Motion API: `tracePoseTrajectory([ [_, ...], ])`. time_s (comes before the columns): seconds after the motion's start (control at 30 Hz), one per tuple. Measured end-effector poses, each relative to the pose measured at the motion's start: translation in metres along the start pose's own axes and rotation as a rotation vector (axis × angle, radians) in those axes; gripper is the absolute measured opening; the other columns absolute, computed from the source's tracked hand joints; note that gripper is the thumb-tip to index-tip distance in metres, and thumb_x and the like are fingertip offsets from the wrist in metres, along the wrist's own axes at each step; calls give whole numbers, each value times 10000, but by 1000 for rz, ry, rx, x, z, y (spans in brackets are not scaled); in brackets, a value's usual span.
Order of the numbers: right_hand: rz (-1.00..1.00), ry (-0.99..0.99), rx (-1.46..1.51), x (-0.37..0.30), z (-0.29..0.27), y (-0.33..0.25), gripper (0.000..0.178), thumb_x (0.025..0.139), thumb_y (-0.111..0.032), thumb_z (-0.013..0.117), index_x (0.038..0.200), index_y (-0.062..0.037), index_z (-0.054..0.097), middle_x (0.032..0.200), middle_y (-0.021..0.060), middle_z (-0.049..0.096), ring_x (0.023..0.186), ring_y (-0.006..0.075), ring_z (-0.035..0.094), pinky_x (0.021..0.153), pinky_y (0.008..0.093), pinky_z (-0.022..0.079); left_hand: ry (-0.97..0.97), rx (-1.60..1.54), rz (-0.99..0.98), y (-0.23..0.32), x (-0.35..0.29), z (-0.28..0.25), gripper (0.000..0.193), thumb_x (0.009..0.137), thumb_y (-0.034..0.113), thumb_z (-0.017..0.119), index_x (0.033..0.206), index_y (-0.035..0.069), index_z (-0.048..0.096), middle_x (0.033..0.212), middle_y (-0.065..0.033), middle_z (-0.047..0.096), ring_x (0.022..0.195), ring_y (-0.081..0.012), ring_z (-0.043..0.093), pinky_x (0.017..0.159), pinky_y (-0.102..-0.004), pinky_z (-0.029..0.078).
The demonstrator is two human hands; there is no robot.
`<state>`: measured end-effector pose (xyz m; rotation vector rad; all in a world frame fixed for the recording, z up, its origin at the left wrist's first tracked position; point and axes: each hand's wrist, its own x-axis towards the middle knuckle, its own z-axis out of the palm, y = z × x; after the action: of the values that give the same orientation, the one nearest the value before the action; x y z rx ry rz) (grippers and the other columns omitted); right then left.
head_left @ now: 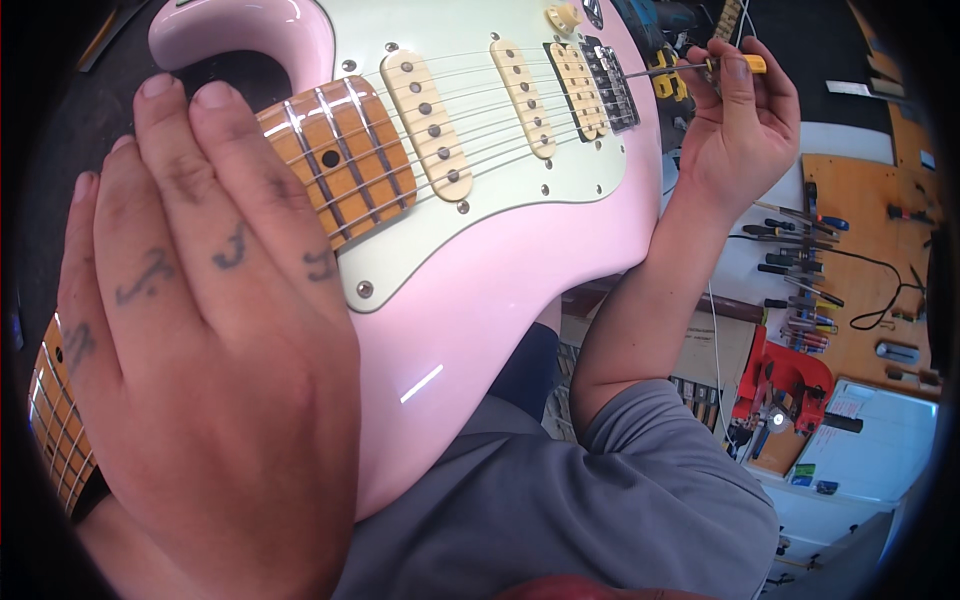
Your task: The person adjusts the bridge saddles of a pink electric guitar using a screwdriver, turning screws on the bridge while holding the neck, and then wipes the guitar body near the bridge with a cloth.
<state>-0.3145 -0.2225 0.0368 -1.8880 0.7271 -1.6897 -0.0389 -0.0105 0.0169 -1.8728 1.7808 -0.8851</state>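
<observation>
A pink electric guitar (460, 290) with a pale green pickguard (480, 180) lies across my lap, its neck toward the left. My left hand (220, 320) rests flat over the strings and the maple fretboard (370, 165), fingers stretched out, hiding part of the neck. Off the body's right end, my right hand (740, 130) is closed around a screwdriver (752, 65) with a yellow handle. Its thin shaft points left, and the tip meets the rear edge of the metal bridge (610, 88). Cream pickups (425, 125) sit beneath the strings.
At the right, a wooden tool board (860, 190) holds several screwdrivers and pliers. A red machine (785, 385) stands below it, beside a whiteboard (870, 440). Blue and yellow tools (670, 60) lie behind the guitar. A white cord (712, 330) hangs near my right arm.
</observation>
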Motion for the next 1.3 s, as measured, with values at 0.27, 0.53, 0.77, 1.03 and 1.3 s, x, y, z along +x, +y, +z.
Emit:
tracePoseTrajectory([
  [0.27,-45,-181,108,4,-18,-2,187,990,11,704,1169,44,660,1012,244,760,901,344,782,789,456,709,15,13,20,-4,2,2,483,1027,89,602,1491,-18,520,1503,-148,603,1332,-278,629,1170,-393,491],
  [0.53,66,-107,63,6,-4,0,182,1022,-26,679,1172,69,635,1002,250,751,886,341,783,746,427,718,23,14,22,-2,2,2,481,1021,80,604,1483,-28,525,1489,-152,610,1330,-284,628,1168,-391,496],
  [0.77,52,-124,2,13,-4,6,215,1024,-37,682,1197,70,614,1031,252,746,876,341,781,754,435,718,38,17,52,-6,0,4,478,1018,62,594,1480,-41,521,1478,-166,612,1329,-296,628,1165,-400,498],
  [1.03,25,-255,198,4,-21,2,179,1042,-5,632,1216,31,608,1052,266,755,912,373,779,797,497,711,14,0,48,-5,0,0,484,1027,72,583,1489,-50,505,1502,-179,597,1327,-306,630,1162,-402,494],
  [1.3,128,-218,68,12,-15,-2,210,1032,-11,658,1229,38,607,1051,247,752,962,370,777,815,488,713,35,-29,51,-5,-3,1,476,1037,89,581,1484,-63,517,1480,-198,612,1310,-316,643,1162,-407,491],
])
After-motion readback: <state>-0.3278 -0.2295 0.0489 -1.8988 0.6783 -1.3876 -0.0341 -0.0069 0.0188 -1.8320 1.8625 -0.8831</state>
